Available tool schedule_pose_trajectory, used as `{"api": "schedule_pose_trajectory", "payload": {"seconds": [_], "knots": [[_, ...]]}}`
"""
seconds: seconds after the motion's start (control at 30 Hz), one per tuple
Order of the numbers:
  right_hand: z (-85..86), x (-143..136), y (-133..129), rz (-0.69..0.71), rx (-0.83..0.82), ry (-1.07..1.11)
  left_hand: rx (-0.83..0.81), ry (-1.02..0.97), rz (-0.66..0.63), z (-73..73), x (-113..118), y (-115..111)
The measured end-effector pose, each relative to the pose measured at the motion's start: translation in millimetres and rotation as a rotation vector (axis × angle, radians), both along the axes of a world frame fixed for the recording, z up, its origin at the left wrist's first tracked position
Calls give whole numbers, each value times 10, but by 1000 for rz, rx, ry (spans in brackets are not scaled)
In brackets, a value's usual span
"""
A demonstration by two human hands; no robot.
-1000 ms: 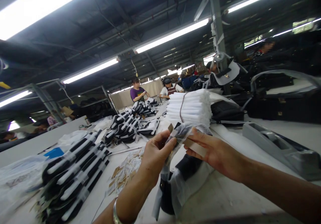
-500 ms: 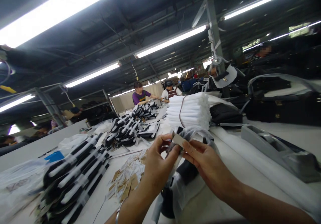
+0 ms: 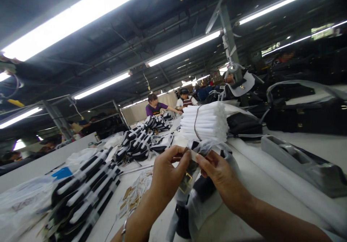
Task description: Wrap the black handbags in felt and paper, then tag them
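Observation:
My left hand [image 3: 169,171] is closed, thumb and fingers pinching one end of a small pale strip [image 3: 194,155]. The other end is gripped by my right hand [image 3: 221,171], fingertips almost meeting those of the left. Just below the fingers a gold-coloured buckle [image 3: 185,182] shows through clear plastic. Under both hands lies a black bag part [image 3: 203,186] wrapped in translucent plastic [image 3: 193,211]. My hands partly hide the strip, and what it is made of is unclear.
Black pieces with white wrapping [image 3: 84,191] are stacked at left, beside paper scraps [image 3: 135,191]. A tied white bundle [image 3: 204,121] stands ahead. To the right are a grey tape dispenser [image 3: 300,164] and a black bag [image 3: 300,115]. Two people sit across the table.
The strip has turned and shows a narrower face between my fingers. The gold buckle has come into sight below my left hand. A co-worker across the table has stretched an arm to the right.

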State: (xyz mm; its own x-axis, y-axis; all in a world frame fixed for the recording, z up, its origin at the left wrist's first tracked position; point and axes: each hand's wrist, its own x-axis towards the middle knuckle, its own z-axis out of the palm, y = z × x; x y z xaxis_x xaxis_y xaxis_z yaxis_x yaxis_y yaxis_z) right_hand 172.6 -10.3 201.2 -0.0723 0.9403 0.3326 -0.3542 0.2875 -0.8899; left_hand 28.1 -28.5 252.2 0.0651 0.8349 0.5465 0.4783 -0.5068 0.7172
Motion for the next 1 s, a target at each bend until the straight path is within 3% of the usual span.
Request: {"api": "schedule_pose_trajectory", "payload": {"seconds": [0.17, 0.37, 0.6, 0.83, 0.9, 1.0], "knots": [[-37, 4, 30, 52, -31, 8, 104, 225, 119, 23, -43, -13], [-68, -56, 93, 45, -12, 10, 383, 527, 322, -14, -22, -91], [-34, -84, 76, 130, -23, 128, 405, 671, 411, -199, 114, -193], [-52, -82, 92, 126, -61, 127, 471, 690, 409, -530, 206, -80], [-59, -83, 104, 123, -54, 122, 475, 658, 390, -547, 197, -72], [-71, -69, 130, 127, -59, 144, 437, 566, 318, -431, 147, -99]]}}
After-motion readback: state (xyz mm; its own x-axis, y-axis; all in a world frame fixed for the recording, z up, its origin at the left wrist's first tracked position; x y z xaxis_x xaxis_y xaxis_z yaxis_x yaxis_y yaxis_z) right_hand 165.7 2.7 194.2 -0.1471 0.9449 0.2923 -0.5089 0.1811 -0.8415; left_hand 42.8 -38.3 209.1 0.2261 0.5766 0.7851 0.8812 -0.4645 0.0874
